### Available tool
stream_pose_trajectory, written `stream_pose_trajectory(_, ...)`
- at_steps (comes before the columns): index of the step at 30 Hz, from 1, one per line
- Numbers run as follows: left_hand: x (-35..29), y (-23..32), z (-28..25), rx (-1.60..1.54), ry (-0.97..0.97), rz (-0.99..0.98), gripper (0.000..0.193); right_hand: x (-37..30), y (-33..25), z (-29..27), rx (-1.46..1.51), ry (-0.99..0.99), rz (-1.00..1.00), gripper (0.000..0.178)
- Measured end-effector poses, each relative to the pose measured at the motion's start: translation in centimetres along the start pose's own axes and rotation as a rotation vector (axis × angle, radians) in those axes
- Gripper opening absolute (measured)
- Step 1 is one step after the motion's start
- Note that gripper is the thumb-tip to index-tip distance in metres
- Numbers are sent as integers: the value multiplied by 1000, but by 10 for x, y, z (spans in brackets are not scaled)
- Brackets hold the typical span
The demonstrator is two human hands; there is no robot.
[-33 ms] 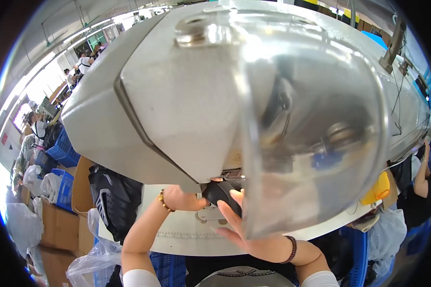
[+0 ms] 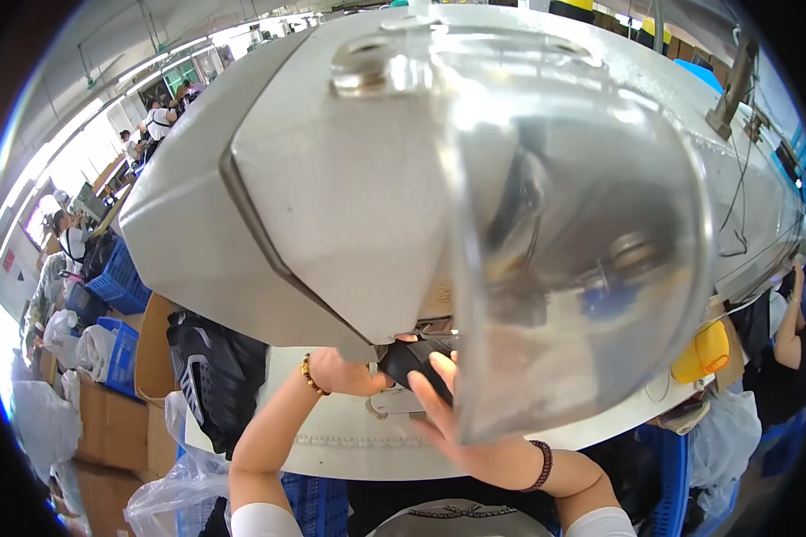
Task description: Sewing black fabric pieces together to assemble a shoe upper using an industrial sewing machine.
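A black curved piece (image 2: 401, 360), which looks like a shoe upper, sits under the head of a big grey sewing machine (image 2: 340, 197). My left hand (image 2: 342, 372) grips its left edge, the thumb pointing right. From the right, my right hand (image 2: 484, 456) reaches in with some fingertips on the piece and its lowest finger stretched apart. A clear curved shield (image 2: 591, 380) covers part of that hand and blurs what lies behind it. The needle area and the far side of the piece are hidden by the machine head.
The pale work table (image 2: 331, 458) curves around the machine. Black shoe uppers (image 2: 208, 380) lie at its left. Cardboard boxes (image 2: 112, 425), plastic bags and blue crates (image 2: 121, 277) stand beyond. On the right are a yellow container (image 2: 703, 353) and another person's arm (image 2: 790, 327).
The lowest finger of my right hand has shifted slightly closer to the black piece. The machine sits a few pixels differently in the picture; my left hand keeps its grip.
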State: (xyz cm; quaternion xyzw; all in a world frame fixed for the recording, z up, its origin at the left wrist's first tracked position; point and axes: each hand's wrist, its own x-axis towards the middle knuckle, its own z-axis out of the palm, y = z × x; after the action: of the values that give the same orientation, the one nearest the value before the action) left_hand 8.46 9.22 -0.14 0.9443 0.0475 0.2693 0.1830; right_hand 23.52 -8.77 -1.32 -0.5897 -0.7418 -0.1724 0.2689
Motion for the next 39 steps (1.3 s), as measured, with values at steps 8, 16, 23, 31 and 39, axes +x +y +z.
stream_pose_trajectory(8,-7,52,37,397,237,29,46,-26,55,36,447,222,240,11)
stream_pose_trajectory(16,0,78,54,513,295,-105,47,-9,75,30,428,292,176,8)
stream_pose_trajectory(23,7,86,64,561,413,-148,43,-4,79,27,276,350,44,9)
stream_pose_trajectory(31,8,89,56,437,416,-149,25,5,101,5,494,55,85,14)
stream_pose_trajectory(39,-1,74,53,292,473,-143,17,-3,108,34,500,124,-16,21)
